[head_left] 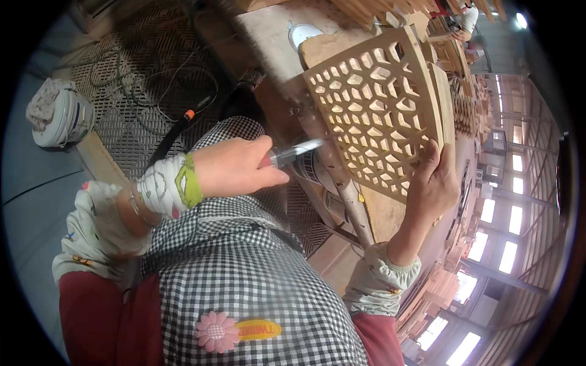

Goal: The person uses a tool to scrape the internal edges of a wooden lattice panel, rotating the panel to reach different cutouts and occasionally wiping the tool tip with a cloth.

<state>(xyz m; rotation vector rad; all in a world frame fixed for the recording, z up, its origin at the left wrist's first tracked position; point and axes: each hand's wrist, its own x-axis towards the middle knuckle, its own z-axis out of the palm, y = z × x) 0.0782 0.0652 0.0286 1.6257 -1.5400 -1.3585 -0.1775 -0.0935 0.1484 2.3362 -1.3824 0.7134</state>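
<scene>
My left hand point(235, 168) is closed around a slim knife-like tool point(299, 150) with a reddish handle and a shiny metal blade. Its thin tip points right, close to the left edge of a wooden lattice panel point(371, 114); I cannot tell whether they touch. The panel is light brown, cut through with rows of angular openings, and tilted up over a workbench point(387, 219). At its lower right corner, my right hand point(433, 183) grips the frame, with the thumb on the front face and the fingers at the back.
A white bucket point(74, 116) with a cloth on top stands at the left. A hose with an orange fitting point(189, 114) lies over the dark slatted floor mat point(134, 67). Tubs point(312, 168) sit below the bench. Stacked wood point(436, 287) and another person point(469, 21) appear farther off.
</scene>
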